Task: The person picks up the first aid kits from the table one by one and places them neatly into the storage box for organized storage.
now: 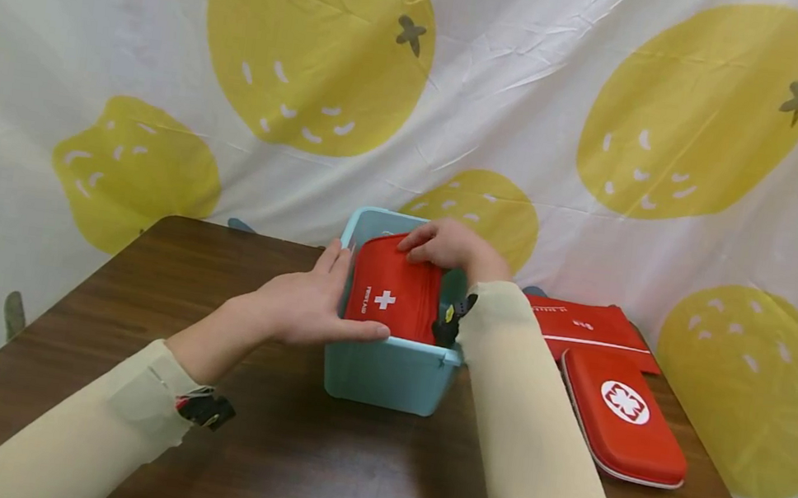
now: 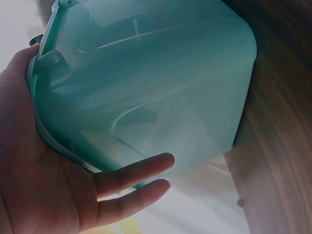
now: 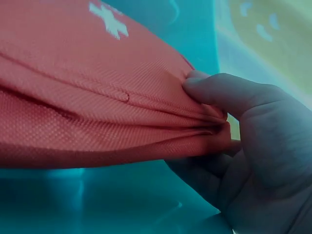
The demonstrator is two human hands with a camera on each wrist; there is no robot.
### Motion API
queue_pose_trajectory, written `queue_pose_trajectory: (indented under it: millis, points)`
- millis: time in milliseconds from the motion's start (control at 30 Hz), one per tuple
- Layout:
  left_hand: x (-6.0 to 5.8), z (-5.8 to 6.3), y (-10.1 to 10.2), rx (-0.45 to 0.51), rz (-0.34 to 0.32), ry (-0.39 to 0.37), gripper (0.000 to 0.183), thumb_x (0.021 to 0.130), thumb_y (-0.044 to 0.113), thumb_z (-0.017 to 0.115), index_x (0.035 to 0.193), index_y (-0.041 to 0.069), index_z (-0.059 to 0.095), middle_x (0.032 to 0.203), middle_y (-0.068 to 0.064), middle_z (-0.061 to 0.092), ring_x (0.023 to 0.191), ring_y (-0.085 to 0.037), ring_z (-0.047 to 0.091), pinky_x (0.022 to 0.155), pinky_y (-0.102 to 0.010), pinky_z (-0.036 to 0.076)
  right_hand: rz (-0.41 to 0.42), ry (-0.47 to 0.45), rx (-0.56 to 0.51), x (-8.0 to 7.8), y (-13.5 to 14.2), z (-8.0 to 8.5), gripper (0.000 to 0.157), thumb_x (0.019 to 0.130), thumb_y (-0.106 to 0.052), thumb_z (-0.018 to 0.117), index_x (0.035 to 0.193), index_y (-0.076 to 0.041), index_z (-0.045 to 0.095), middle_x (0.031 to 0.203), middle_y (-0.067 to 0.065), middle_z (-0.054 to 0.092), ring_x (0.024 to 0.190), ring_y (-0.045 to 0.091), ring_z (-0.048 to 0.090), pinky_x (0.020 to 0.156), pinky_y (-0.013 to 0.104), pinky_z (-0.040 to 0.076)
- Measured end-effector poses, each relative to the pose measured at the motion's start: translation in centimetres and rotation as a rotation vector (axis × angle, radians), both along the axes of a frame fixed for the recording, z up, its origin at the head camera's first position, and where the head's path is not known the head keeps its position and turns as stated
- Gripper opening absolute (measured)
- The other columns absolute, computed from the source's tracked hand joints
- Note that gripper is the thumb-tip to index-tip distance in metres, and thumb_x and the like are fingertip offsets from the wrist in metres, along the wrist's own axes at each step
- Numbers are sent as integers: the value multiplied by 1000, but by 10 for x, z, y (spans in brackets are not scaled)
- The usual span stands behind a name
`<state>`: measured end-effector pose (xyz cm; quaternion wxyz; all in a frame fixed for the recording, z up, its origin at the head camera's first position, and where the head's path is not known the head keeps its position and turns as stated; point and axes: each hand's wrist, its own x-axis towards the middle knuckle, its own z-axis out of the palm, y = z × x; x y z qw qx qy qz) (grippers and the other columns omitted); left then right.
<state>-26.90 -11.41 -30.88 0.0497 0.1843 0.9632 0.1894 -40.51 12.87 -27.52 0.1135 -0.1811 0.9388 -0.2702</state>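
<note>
A light-blue plastic bin (image 1: 387, 374) stands on the table, and a red first aid pouch (image 1: 403, 279) with a white cross is inside its opening. My right hand (image 1: 450, 247) pinches the pouch at its far corner, thumb on top and fingers beneath, as the right wrist view shows. Along the bin's left side my left hand (image 1: 302, 304) lies spread against the rim, its thumb over the front edge. Two fingers (image 2: 134, 173) of that hand extend straight past the bin's outer wall in the left wrist view. The bin's floor is mostly hidden by the pouch.
To the right of the bin lies a red hard case (image 1: 633, 440) with a white round emblem. Behind it is a flat red pouch (image 1: 587, 326) with a white stripe. A curtain (image 1: 508, 88) printed with yellow fruit hangs right behind the dark wooden table (image 1: 255, 447).
</note>
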Motion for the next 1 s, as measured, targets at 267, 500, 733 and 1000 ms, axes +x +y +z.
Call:
queue_pose_trajectory:
  millis: [267, 500, 733, 1000]
  points:
    - [0, 0, -1, 4, 0, 14, 132, 87, 88, 62, 176, 8, 4, 184, -16, 6, 118, -33, 71, 88, -45, 65, -2, -46, 10, 0, -3, 0, 34, 107, -19, 71, 140, -15, 75, 138, 13, 68, 125, 32, 62, 104, 45, 61]
    - [0, 0, -1, 7, -1, 13, 131, 87, 86, 63, 176, 9, 5, 184, -16, 8, 119, -33, 71, 88, -45, 65, -23, -35, 36, 0, -5, 0, 35, 106, -21, 71, 141, -14, 74, 140, 13, 67, 129, 32, 59, 106, 45, 60]
    - [0, 0, -2, 11, -4, 18, 130, 87, 86, 63, 176, 10, 6, 183, -17, 9, 123, -35, 70, 90, -47, 65, -50, -44, 24, 0, -5, 0, 36, 106, -22, 72, 141, -14, 73, 139, 13, 67, 129, 32, 60, 106, 46, 60]
    - [-1, -1, -2, 14, -7, 30, 129, 87, 86, 63, 174, 8, 9, 182, -18, 11, 119, -34, 71, 89, -47, 64, -51, -12, 23, -3, -4, -1, 37, 105, -21, 70, 141, -11, 73, 137, 14, 69, 127, 32, 61, 109, 47, 58]
